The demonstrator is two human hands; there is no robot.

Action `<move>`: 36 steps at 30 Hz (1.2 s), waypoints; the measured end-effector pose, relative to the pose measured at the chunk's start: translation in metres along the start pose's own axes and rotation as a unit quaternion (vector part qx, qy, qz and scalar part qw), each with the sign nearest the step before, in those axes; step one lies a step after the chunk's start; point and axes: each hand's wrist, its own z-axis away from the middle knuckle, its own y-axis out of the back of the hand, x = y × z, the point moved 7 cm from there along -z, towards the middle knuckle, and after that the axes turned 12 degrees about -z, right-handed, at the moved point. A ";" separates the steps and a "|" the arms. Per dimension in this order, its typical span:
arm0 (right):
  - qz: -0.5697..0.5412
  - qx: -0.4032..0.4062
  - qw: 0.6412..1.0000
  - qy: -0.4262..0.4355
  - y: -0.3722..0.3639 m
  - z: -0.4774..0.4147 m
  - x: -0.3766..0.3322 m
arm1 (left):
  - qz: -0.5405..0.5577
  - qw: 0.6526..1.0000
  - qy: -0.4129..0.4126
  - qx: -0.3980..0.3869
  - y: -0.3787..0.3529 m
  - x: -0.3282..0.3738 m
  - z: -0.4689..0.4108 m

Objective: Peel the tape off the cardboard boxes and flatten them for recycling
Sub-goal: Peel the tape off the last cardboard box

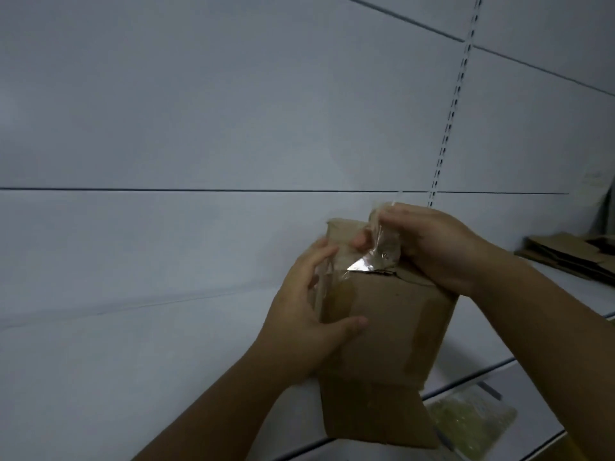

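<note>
While left hand (309, 314) grips box (392, 331) side, right hand (429, 244) pinches clear tape (386, 247), mid-peel; next: steady pull along top seam

Dim, bluish, soft focus, curved edges

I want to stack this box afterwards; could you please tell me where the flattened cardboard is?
The flattened cardboard lies at the far right of the head view, on the white shelf, just beyond the right hand.
</note>
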 end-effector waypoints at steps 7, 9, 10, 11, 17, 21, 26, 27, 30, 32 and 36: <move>0.020 -0.045 0.998 -0.030 0.011 0.001 0.003 | 0.083 0.995 0.056 -0.015 0.009 -0.016 -0.002; 0.029 -0.058 0.997 -0.036 0.010 0.001 0.002 | 0.086 0.995 0.047 -0.010 0.010 -0.014 -0.003; 0.032 -0.063 0.997 -0.040 0.009 0.001 0.002 | 0.095 0.994 0.047 -0.008 0.011 -0.014 -0.003; 0.031 -0.068 0.996 -0.044 0.009 0.001 0.002 | 0.108 0.993 0.050 -0.004 0.012 -0.014 -0.003; 0.046 -0.055 0.997 -0.042 0.003 -0.003 0.006 | 0.141 0.988 0.068 0.000 0.023 -0.018 -0.006; 0.076 -0.034 0.996 -0.041 0.000 -0.003 0.006 | 0.195 0.974 0.110 -0.032 0.022 -0.024 -0.005; 0.094 -0.043 0.994 -0.041 -0.005 -0.002 0.006 | 0.235 0.953 0.166 -0.090 0.014 -0.033 -0.002; 0.100 -0.043 0.993 -0.040 -0.006 -0.002 0.006 | 0.242 0.950 0.173 -0.096 0.012 -0.034 -0.002; 0.121 -0.051 0.991 -0.031 -0.010 -0.002 0.006 | 0.257 0.943 0.178 -0.114 0.011 -0.036 -0.001; 0.150 -0.055 0.987 -0.025 -0.011 -0.003 0.006 | 0.276 0.936 0.180 -0.124 0.010 -0.037 0.000; 0.187 -0.056 0.980 -0.025 -0.012 -0.003 0.007 | 0.302 0.926 0.189 -0.123 0.005 -0.035 -0.001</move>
